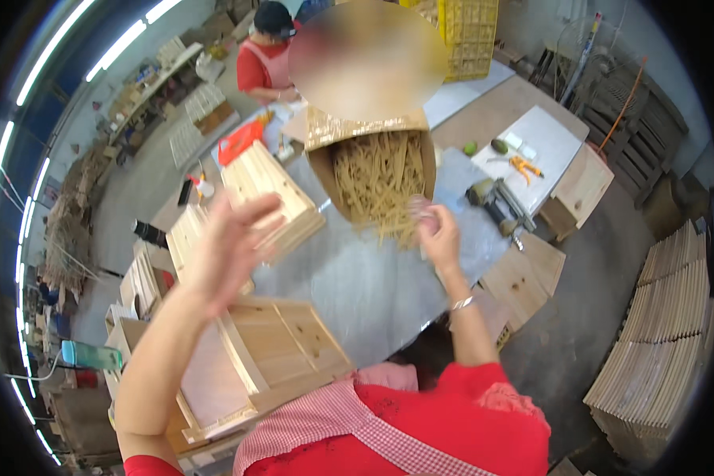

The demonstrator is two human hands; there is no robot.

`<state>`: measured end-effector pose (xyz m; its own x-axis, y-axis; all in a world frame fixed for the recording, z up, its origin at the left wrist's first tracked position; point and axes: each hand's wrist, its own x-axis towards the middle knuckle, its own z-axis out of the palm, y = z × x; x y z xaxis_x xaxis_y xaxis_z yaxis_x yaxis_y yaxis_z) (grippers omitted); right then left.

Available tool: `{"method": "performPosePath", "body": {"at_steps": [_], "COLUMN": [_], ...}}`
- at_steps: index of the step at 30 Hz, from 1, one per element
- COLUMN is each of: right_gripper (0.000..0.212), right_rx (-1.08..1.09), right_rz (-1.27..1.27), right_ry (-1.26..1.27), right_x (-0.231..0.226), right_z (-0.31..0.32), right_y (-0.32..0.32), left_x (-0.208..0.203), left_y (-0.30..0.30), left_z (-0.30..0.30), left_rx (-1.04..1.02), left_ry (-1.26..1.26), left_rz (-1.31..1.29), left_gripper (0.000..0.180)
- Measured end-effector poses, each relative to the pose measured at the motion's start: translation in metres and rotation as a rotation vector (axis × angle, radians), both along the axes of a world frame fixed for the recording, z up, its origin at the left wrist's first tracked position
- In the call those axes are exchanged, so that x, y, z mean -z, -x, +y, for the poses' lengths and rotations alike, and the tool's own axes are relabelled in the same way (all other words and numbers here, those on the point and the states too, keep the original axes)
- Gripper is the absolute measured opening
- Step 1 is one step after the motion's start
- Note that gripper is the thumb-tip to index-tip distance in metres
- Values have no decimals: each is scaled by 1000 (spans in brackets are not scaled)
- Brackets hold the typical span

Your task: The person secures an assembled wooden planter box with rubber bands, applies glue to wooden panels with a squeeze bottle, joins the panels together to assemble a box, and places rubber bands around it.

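My left hand (pixel 234 250) is raised over the left side of the table, its fingers spread and nothing in them. Below it lies a pale wooden drawer-like frame (pixel 285 333) with a divider, close to my body. A stack of light wooden boards (pixel 270 198) is just beyond that hand. My right hand (pixel 443 238) is at the near right edge of a cardboard box (pixel 319 163), which lies with its open side toward me. Thin wooden strips (pixel 381 178) fill the box and spill out. The right fingers are closed around something small and pinkish, blurred by motion.
A nail gun (pixel 496 208) lies on the grey tabletop (pixel 333 274), right of the box. Orange-handled pliers (pixel 525 168) rest on a white board farther right. Stacked panels (pixel 650 349) stand on the floor at right. A person (pixel 266 63) works across the table, near yellow crates (pixel 472 36).
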<state>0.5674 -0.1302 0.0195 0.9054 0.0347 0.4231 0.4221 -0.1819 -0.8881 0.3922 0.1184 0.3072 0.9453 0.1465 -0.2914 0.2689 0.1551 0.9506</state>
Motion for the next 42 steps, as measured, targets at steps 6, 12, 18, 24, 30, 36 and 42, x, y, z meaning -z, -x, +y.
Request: {"method": "performPosePath", "body": {"at_steps": [6,12,18,24,30,36,42], "right_gripper": [29,27,42,65,47,41,26], "right_rx": [0,262,564,457,461,382,-43], "right_rz": [-427,6,147,636,342,116,-31], "right_ry": [-394,-143,491,894,782,728,557], "right_x": [-156,-21,110,104,108,95,76], "right_z": [95,18,-110,-114,-96,-52,21], "right_y": [81,-16,-56,-32,-35,-17,-28], "left_x": [48,18,-108,-131,-136,-103,-93], "left_y": [-62,-14,49,87,83,181,137], "left_z": [-76,-88,-101,-114,-89,-17,-33], "left_rx": [66,452,255,4,-68,-96,-141], "left_ry": [412,-410,-298,-264,-337,-425,-461], "left_rz": [75,-161,-778,-1257,-1332,-1327,-986], "left_gripper": [58,56,7,12,11,11,13]}}
